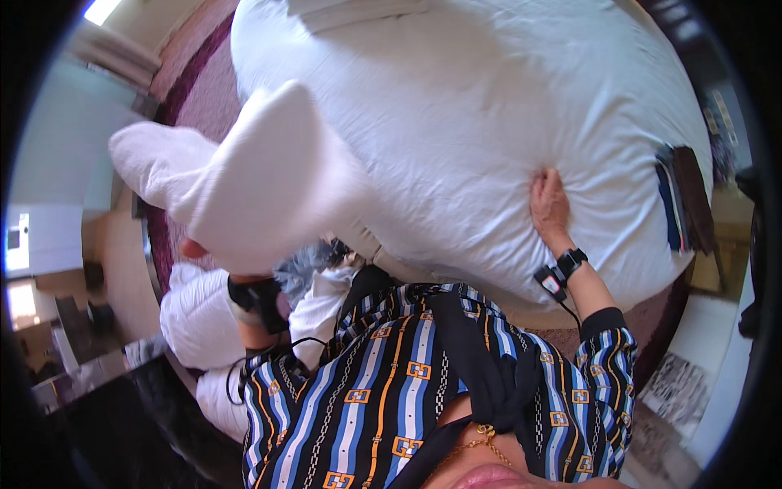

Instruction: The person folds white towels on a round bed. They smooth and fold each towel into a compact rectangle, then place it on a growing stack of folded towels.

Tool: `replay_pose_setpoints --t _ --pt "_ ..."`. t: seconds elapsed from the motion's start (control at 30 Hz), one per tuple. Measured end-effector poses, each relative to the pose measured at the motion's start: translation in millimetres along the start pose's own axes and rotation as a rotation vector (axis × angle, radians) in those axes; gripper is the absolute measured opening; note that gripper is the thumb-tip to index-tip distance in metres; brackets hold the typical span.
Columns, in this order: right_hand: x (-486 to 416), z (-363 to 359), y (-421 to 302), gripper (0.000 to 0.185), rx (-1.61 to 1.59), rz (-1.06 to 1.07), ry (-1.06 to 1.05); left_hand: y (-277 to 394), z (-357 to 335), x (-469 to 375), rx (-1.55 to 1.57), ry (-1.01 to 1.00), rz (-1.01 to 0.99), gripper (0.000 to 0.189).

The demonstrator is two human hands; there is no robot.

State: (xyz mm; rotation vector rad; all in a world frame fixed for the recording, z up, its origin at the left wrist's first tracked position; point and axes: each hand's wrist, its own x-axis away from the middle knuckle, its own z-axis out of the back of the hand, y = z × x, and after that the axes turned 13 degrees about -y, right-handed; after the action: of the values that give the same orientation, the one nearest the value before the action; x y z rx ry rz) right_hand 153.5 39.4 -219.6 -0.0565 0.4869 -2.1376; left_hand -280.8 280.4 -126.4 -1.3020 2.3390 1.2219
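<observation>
My left hand (194, 248) is raised and holds a thick, soft white cloth (275, 183), perhaps a towel, that is blurred by motion. The cloth hides most of that hand; little more than a fingertip shows at its lower edge. It bulges up and out to the left, past the near left edge of the bed. My right hand (550, 202) rests with curled fingers on the white fitted sheet (452, 122), which puckers around it. Whether those fingers pinch any of the sheet is hard to see.
Folded white linen (360, 12) lies at the bed's far end. A stack of dark folded clothes (684, 198) sits on the right edge. On the left floor are white pillows or bedding (198, 318), beside grey and white cloths (311, 272). A purple-bordered rug (204, 91) surrounds the bed.
</observation>
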Motion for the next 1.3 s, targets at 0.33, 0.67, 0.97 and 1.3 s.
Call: replay_pose_setpoints --t 0.33,0.67,0.97,1.3 --pt "138.0 106.0 -3.0 0.048 -2.144 -0.198 -0.275 -218.6 -227.3 -95.5 -0.430 -0.996 0.846 0.029" --pt "227.6 115.0 24.7 0.015 -1.706 -0.501 0.084 -257.9 -130.0 -93.7 -1.282 -0.652 0.525 0.030" --pt "182.1 115.3 -42.4 0.022 -1.260 -0.353 -0.117 -260.7 -102.7 -107.1 -1.622 -0.552 0.591 0.035" --pt "130.7 119.2 -105.5 0.033 -1.122 -0.203 -0.030 -215.7 -176.8 -88.5 -0.439 -0.780 0.892 0.020"
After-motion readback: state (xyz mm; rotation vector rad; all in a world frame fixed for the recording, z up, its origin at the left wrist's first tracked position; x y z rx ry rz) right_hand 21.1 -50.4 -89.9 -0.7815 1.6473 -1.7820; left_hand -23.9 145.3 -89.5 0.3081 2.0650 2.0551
